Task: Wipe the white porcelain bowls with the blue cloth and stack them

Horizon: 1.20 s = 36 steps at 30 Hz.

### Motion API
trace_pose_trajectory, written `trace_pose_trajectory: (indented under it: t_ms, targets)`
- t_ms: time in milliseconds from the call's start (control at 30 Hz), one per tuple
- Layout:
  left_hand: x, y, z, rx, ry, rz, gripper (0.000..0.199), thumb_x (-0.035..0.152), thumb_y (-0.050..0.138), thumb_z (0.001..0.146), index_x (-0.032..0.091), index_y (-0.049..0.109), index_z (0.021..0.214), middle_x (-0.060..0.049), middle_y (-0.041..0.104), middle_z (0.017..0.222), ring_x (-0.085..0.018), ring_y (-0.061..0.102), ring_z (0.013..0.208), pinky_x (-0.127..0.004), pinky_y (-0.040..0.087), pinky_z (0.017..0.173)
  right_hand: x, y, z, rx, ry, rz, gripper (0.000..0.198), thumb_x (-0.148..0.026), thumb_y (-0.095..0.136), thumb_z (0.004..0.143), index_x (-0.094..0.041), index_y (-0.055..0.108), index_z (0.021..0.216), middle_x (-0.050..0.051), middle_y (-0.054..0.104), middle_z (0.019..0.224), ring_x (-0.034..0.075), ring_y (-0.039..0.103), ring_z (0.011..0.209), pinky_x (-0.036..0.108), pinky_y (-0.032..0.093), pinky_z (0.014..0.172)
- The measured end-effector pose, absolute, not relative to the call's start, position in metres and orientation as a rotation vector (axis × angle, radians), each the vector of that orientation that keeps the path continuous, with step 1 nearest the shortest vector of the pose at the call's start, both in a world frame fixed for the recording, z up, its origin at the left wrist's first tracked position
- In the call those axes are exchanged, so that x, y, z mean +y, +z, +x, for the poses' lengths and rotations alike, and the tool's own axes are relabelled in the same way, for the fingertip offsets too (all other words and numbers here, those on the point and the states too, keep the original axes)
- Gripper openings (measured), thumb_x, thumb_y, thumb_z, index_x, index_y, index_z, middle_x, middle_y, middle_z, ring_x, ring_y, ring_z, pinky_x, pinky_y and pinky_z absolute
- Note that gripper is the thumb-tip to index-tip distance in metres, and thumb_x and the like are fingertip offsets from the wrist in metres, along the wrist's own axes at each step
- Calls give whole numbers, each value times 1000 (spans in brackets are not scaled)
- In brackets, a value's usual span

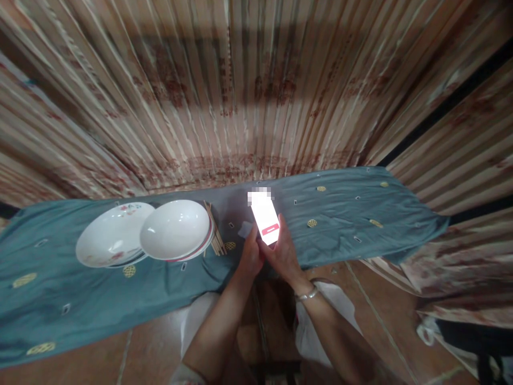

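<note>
A smartphone (265,218) with a bright white screen and a red button low on it is held up over the near edge of the cloth-covered table. My left hand (252,251) grips its lower left side, and my right hand (284,251) wraps its lower right side. Both hands meet at the phone's bottom end, where some fingers are hidden behind it. A small whitish piece (245,230), perhaps paper or tissue, lies just left of the phone on the cloth.
Stacked white bowls (174,230) overlap a stack of larger flowered plates (104,235) on the left. Several chopsticks (215,230) lie beside the bowls. A teal patterned cloth (340,230) covers the long table. Patterned curtains (256,96) hang behind and at the right.
</note>
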State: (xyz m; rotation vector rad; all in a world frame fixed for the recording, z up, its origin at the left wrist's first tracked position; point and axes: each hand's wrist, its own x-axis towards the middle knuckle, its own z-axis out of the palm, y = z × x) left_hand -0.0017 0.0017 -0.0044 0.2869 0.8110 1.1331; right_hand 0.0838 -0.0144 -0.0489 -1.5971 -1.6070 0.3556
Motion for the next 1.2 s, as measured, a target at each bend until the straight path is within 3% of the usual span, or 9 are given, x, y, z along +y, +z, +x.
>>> trace_pose_trajectory:
  t_ms: [300,767,867,1033,1200]
  targets:
    - [3,-5,1,807,1178,243,44,37,39,101,13,66,126,-12,72,126,-29,67,119,-42,54,103,-14,-50,85,-1617,301,-1584,90,-50,61,87,-4,24,155,27,42,154,35,42,145,55,38,118]
    - [12,-7,10,777,1195,171,36,37,48,98,14,76,96,-10,80,101,-24,73,109,-36,53,104,-8,-38,79,-1527,173,-1664,91,-44,63,83,-5,22,155,28,45,152,35,50,139,52,44,112]
    - [9,-8,12,766,1174,199,41,39,46,99,13,76,99,-11,80,103,-24,73,109,-37,51,106,-12,-29,83,-1464,239,-1711,94,-43,67,79,-4,25,154,28,47,150,36,54,135,51,48,108]
    - [2,-14,19,730,1121,343,47,54,61,90,12,75,107,-14,78,111,-28,71,112,-40,52,105,-26,-23,100,-1340,393,-1755,101,-47,71,73,-8,27,154,26,56,143,37,63,124,50,53,100]
    - [-4,-25,23,823,981,549,49,60,62,86,16,76,103,-13,78,108,-30,71,110,-39,57,92,-44,-29,128,-1256,477,-1738,101,-45,72,71,-12,26,155,21,64,133,33,70,107,48,56,91]
